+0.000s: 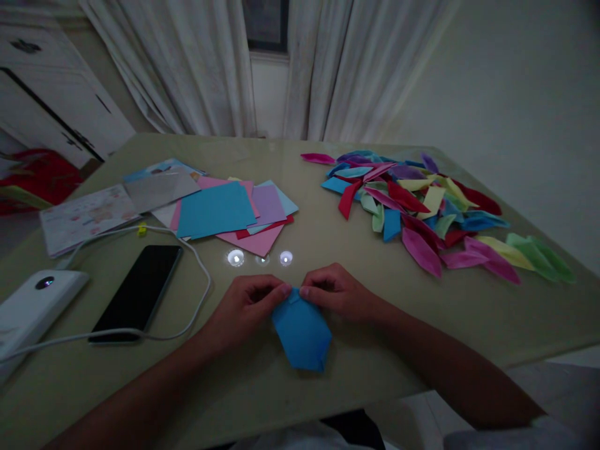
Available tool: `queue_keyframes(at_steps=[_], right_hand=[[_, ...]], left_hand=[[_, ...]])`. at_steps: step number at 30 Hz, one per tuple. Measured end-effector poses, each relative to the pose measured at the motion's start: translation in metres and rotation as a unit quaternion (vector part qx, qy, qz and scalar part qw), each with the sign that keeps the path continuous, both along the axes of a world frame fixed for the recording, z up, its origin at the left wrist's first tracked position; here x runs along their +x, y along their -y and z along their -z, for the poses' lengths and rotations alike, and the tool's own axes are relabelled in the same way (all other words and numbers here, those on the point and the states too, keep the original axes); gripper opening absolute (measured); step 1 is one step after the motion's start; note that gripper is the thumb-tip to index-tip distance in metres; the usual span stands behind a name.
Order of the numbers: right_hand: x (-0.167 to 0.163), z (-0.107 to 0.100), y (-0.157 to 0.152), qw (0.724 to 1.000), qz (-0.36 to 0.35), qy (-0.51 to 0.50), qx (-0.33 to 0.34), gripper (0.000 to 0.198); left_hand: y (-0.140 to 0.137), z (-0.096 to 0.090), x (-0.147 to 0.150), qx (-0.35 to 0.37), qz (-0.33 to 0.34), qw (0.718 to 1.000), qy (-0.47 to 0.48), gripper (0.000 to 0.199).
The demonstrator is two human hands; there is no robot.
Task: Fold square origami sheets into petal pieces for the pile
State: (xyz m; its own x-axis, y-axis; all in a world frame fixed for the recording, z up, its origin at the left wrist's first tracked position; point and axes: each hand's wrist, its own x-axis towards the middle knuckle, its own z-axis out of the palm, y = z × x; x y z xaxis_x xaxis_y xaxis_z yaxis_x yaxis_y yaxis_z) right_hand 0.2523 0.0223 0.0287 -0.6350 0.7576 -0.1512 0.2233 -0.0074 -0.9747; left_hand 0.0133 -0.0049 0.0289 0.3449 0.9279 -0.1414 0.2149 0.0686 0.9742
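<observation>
A folded piece of blue paper (302, 334) is between my two hands, close to the table's front edge. Its far end has a small folded flap, pinched from both sides. My left hand (250, 306) grips the upper left corner between thumb and curled fingers. On the upper right corner, my right hand (340, 292) has the same kind of pinch. The paper's near end hangs toward me and shows creased, angled corners. The fingertips behind the paper are hidden.
Flat coloured paper sheets (215, 209) lie at back left, beside printed booklets (89, 215). A phone (138, 290), a white power bank (40, 306) and a looping white cable (206, 294) are at left. Many folded paper pieces (407, 200) form a heap at right.
</observation>
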Motion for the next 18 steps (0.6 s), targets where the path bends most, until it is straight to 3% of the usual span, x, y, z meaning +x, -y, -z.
queue_keyframes(at_steps=[7,12,18], right_hand=[[0.0004,0.0004,-0.0008,1.0,0.015,-0.013,-0.006,0.043],[-0.0002,0.0028,-0.0007,0.998,0.024,0.015,0.055,0.037],[-0.004,0.0039,-0.0027,0.997,0.065,-0.035,-0.019,0.038]], left_hand=[[-0.0022,0.0044,0.0019,-0.028,-0.021,0.999,0.039,0.029],[-0.0008,0.0078,0.004,-0.066,-0.021,0.995,0.075,0.029],[-0.0027,0.0075,0.0026,-0.059,-0.022,0.993,0.098,0.037]])
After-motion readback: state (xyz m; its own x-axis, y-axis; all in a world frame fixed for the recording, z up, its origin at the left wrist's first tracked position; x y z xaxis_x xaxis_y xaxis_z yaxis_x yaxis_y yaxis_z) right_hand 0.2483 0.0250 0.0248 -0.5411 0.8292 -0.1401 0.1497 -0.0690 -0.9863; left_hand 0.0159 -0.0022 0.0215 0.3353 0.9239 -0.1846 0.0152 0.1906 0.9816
